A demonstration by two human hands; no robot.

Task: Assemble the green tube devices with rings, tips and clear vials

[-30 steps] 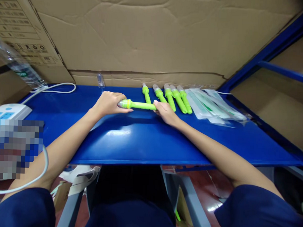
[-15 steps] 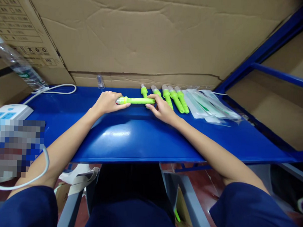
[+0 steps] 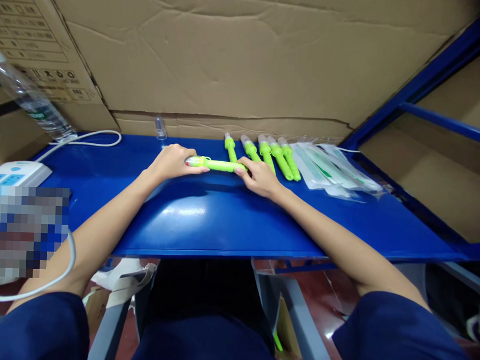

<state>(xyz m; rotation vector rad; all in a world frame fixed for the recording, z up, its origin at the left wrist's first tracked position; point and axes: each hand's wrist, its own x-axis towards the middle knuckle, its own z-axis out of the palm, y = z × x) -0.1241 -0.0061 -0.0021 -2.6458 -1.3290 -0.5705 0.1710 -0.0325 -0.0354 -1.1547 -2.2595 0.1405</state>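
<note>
A lime-green stick with a clear cap, like a small light stick, lies level between my two hands above the blue table. My left hand is closed around its clear-capped end. At the other end, my right hand pinches the green tip between thumb and fingers. Several similar green sticks with clear caps lie side by side just beyond my right hand. A loose clear cap stands near the back edge, beyond my left hand.
Flat clear plastic sleeves with green strips lie at the right. On the left are a white power strip, a white cable and a leaning plastic bottle. Cardboard walls the back; a blue metal frame rises at the right.
The green stick has shifted slightly toward me and to the right. My right fingers have closed further over its tip, while my left hand keeps its hold.
</note>
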